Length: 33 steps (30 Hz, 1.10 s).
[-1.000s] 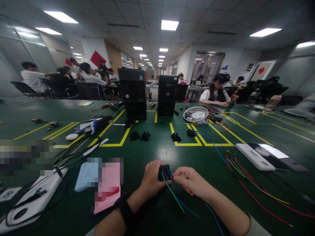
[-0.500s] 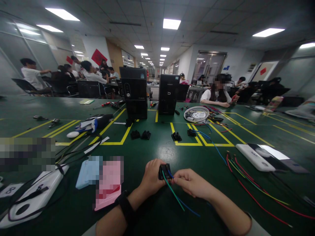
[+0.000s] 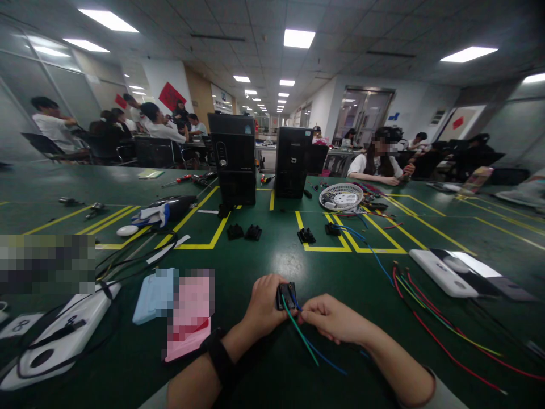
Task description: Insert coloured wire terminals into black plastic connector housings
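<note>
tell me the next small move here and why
Likely press the blue wire deeper into the black connector: the left hand clamps it, the right hand pinches that wire right at its face, and a green wire already hangs from it.

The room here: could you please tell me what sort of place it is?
Probably an electronics assembly workshop: green table taped into yellow bays, two computer towers, loose coloured wires, and a black connector held in the left hand, its leads pinched by the right hand.
</note>
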Each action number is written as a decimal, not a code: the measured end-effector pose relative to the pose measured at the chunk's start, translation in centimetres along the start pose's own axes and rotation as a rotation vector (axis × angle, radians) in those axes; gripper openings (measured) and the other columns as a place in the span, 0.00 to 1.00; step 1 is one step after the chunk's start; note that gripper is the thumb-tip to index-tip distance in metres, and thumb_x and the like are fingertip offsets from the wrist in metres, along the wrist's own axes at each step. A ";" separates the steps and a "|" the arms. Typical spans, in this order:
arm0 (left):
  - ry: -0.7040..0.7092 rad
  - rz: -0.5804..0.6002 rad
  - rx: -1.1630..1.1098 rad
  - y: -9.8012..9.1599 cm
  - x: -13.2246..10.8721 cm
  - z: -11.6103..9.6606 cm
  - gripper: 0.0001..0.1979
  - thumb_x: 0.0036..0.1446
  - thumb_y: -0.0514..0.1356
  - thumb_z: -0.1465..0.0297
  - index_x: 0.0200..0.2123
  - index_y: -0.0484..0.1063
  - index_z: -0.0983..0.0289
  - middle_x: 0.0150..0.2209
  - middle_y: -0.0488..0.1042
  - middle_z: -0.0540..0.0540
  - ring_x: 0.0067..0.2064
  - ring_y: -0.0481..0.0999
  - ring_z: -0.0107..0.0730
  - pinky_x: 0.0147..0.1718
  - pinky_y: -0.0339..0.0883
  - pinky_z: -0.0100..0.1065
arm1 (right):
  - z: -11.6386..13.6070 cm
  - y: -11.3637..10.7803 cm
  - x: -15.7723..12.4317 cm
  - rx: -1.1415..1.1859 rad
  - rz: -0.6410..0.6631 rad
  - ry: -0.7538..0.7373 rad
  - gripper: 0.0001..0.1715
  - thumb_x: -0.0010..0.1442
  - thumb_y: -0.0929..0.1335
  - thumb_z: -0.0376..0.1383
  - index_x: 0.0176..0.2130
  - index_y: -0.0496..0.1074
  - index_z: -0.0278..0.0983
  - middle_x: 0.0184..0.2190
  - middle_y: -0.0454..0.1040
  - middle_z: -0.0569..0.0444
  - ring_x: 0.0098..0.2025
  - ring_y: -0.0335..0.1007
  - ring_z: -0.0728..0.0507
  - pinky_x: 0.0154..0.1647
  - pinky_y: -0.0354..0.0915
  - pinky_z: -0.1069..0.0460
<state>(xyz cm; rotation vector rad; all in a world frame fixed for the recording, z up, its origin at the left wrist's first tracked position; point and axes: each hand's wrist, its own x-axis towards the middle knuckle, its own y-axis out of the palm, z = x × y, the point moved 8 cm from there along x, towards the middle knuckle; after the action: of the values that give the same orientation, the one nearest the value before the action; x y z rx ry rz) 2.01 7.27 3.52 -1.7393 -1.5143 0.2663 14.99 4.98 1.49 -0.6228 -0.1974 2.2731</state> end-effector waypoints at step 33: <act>-0.045 -0.006 -0.006 0.0 0.1 0.2 0.22 0.41 0.66 0.58 0.38 0.66 0.61 0.37 0.70 0.53 0.42 0.69 0.41 0.43 0.58 0.42 | 1.3 -0.6 0.1 -0.021 -0.152 -0.124 0.23 0.62 0.60 0.48 0.33 0.72 0.33 0.11 0.50 0.65 0.14 0.44 0.54 0.15 0.41 0.58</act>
<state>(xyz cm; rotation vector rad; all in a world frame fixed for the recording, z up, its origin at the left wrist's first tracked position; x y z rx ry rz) 1.87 7.45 3.42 -1.7437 -1.5538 0.3002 14.67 5.56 2.79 -0.4613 -0.3192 2.1658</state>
